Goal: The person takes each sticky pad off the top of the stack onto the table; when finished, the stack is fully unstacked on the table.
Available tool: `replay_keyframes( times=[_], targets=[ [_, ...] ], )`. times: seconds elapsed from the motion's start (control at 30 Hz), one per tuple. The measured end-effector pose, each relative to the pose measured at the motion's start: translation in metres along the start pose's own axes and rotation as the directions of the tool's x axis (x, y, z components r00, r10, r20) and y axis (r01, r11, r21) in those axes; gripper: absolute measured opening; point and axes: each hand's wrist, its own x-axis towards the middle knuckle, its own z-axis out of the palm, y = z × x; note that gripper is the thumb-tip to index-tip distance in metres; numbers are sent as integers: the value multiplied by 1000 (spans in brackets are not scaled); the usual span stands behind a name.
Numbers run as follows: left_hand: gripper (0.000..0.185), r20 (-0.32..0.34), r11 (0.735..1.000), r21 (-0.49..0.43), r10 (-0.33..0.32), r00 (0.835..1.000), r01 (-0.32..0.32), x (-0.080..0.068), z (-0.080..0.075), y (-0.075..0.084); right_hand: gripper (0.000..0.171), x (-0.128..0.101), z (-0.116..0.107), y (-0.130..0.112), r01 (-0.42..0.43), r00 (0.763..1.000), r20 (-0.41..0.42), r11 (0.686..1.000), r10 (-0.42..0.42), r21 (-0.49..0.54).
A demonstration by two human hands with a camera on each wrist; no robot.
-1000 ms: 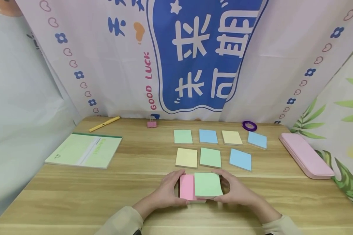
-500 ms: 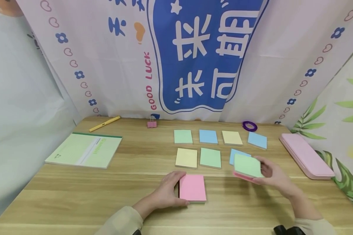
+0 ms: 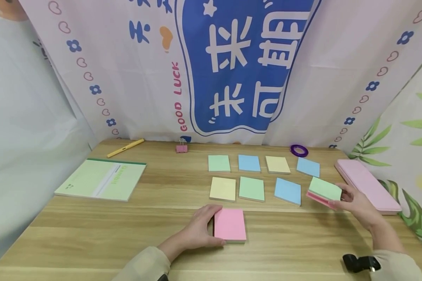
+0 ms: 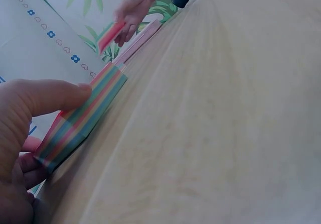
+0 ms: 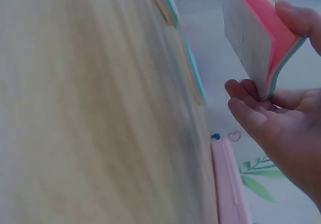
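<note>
Hidden, cropped and blurred parts

The left hand (image 3: 200, 230) covers the left edge of the pink-topped pad (image 3: 230, 225), and its forearm leaves the bottom edge. In the right wrist view the desk (image 5: 90, 113) is smeared, the pads (image 5: 165, 3) lying on it only vague streaks. The notebook's (image 3: 102, 179) cover print is too small to read.

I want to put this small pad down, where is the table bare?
Bare wood lies between the notebook and the yellow pad, and along the near edge beside the pink stack. It is crowded between the blue pad and the pink case.
</note>
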Motion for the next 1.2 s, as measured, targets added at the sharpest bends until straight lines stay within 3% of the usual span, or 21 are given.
replay_keyframes(
  times=[0.1,0.3,0.53,0.8,1.07,1.2],
  targets=[
    [86,-3,1000,-8,5,1000,-5,0,0,0,69,4,0,10,-6,1000,-9,1000,6,-17],
    [86,0,1000,-17,0,1000,0,0,0,0,75,11,3,21,-65,998,-10,984,64,-168],
    [87,3,1000,-13,-2,1000,2,0,1,-1,81,19,8,28,-3,999,-33,959,-6,-282],
    [87,5,1000,-22,-9,1000,9,0,-1,0,85,21,6,33,42,999,3,975,-42,-217],
    [88,8,1000,-24,-7,1000,8,1,0,0,87,16,5,25,-15,999,43,997,18,-79],
    [88,7,1000,-26,-8,1000,8,1,0,0,84,13,9,16,27,999,33,999,-26,-26]
  ],
)
